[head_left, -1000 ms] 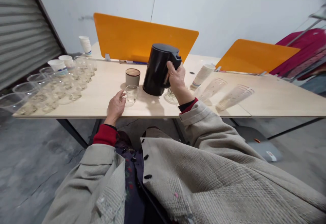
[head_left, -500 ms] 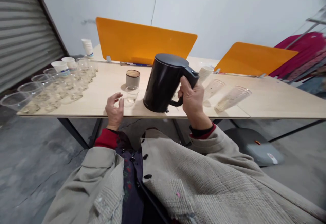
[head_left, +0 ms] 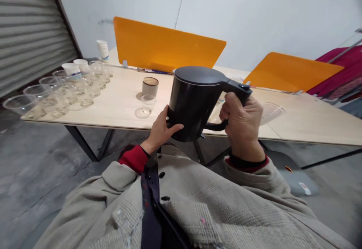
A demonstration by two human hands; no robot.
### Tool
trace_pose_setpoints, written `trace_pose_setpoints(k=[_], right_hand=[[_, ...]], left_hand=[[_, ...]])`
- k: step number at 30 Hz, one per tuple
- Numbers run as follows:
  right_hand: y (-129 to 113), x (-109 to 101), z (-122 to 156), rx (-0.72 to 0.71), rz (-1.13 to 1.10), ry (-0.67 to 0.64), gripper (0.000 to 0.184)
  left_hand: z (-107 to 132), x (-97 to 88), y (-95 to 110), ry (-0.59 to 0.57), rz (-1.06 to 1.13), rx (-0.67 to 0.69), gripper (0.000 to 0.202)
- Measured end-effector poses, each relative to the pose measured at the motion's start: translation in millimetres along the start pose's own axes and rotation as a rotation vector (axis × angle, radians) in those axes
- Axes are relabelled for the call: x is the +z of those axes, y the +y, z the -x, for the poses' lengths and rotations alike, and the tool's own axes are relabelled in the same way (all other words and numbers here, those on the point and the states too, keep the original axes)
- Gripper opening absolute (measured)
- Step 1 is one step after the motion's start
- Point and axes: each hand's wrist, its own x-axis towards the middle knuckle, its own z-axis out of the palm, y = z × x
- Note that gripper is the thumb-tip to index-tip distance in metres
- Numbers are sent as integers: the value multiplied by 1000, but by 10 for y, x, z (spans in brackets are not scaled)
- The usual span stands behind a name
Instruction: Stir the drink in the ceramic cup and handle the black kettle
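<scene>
A black electric kettle (head_left: 195,98) is held upright in the air, close to my chest and in front of the table edge. My right hand (head_left: 240,120) is closed round its handle. My left hand (head_left: 162,128) rests against the kettle's lower left side, fingers curved onto its body. On the wooden table (head_left: 118,102) behind stand a small clear glass (head_left: 148,103) and a grey canister with a wooden lid (head_left: 149,86), both untouched.
Many clear plastic cups (head_left: 48,98) and several paper cups (head_left: 74,68) line the table's left end. Orange dividers (head_left: 166,47) stand at the back. Clear cups lie on their sides to the right, partly hidden by the kettle. A roller shutter is on the left.
My right hand lifted the kettle off the table and drew it toward me. My left hand left the small glass and came onto the kettle's side.
</scene>
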Motion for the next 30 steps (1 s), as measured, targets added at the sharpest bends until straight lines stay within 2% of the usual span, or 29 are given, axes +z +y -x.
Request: trace_pose_setpoints(k=[5,11,18,23,30], right_hand=[[-216,19,-176,-25,73,-97,40],[-499,189,-391,-40,326,-262,33],[-496,424,-659,1,438,-403,31],[-453,556,-808,2,528,-477,24],[-406,722,-940,70,595,-538,29]], left_hand=[[153,152,277,86,79,-59,90],[225,280,516,119,260,-183,79],[149,302,530,152,346,-274,81],[120,323,517,161,522,-335,92],[95,347,520,177,669,-339,91]])
